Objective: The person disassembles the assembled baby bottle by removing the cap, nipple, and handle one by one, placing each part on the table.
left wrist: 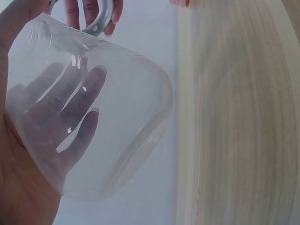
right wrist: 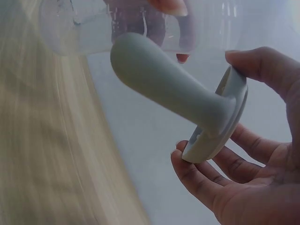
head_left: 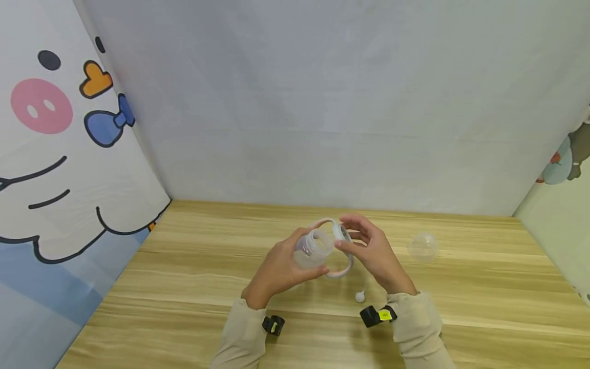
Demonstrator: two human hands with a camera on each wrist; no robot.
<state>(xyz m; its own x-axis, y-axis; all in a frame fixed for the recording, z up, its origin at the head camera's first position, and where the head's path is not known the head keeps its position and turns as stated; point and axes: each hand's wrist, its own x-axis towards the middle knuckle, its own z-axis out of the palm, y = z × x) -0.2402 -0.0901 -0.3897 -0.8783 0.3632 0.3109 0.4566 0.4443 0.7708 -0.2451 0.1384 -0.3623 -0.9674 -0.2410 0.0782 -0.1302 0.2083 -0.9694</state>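
Note:
My left hand (head_left: 280,266) grips a clear bottle (left wrist: 126,93) around its body, thumb on the near side and fingers behind. The bottle is tilted, with its open threaded mouth toward the right. My right hand (head_left: 375,253) pinches a pale ring collar with two curved handles (right wrist: 161,82) between thumb and fingertips. In the head view the collar is beside the bottle's mouth, and its handles curve around the bottle's far and near sides. Whether collar and bottle touch is unclear. A small white piece (head_left: 360,296) with a short stem lies on the table below the right hand.
A clear dome-shaped cap (head_left: 423,247) lies on the wood-grain table (head_left: 207,287), to the right of the right hand. Behind the table hangs a pale grey sheet (head_left: 322,113). A cartoon-printed sheet (head_left: 55,179) stands at the left. Each wrist wears a black camera.

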